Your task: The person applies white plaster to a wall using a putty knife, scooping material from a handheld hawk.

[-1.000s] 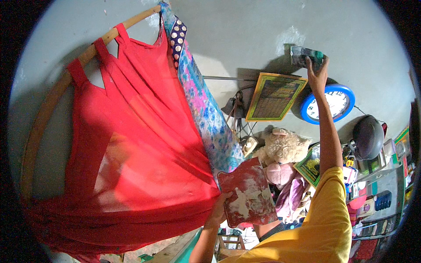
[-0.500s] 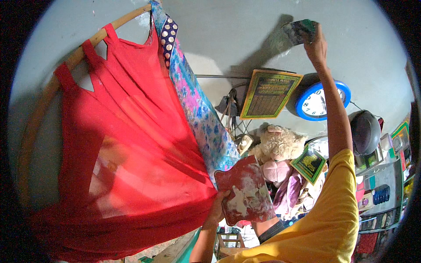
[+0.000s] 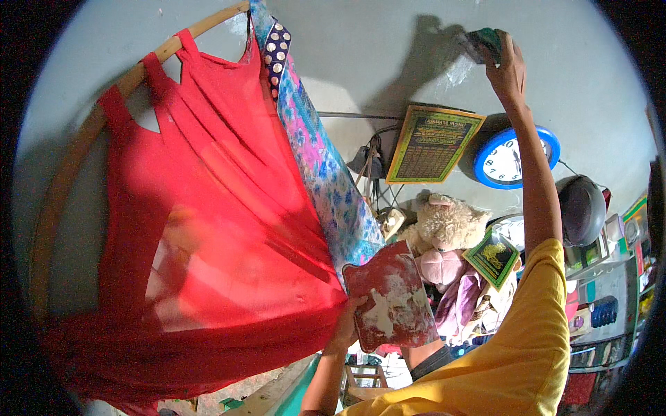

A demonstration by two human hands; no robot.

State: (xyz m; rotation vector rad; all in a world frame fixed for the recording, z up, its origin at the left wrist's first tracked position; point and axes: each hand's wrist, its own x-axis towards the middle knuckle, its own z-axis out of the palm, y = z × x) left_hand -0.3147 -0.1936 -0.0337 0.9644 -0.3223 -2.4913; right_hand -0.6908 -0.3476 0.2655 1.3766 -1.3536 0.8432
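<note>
High on the grey wall [image 3: 361,48], my right hand [image 3: 510,73] is closed round a wide scraper [image 3: 483,45] with a green grip. Its blade rests at or very near the wall, and a wet whitish smear [image 3: 456,73] shows just below it. My right arm, in a yellow sleeve, is stretched far up. Lower down, my left hand [image 3: 349,322] grips the edge of a dark red board [image 3: 395,298], tilted and coated with patches of white paste. Most of the left fingers are hidden behind the board.
A red dress [image 3: 208,229] and a blue floral cloth [image 3: 312,163] hang from a wooden pole [image 3: 173,45] at left. Below the smear hang a framed chart [image 3: 433,144] and a blue wall clock [image 3: 517,158]. A plush bear [image 3: 447,222] and a dark helmet [image 3: 583,211] are lower right.
My right hand and the scraper have shifted slightly, and more of the whitish smear shows beneath them. The whole view has moved a little. The left hand still holds the board.
</note>
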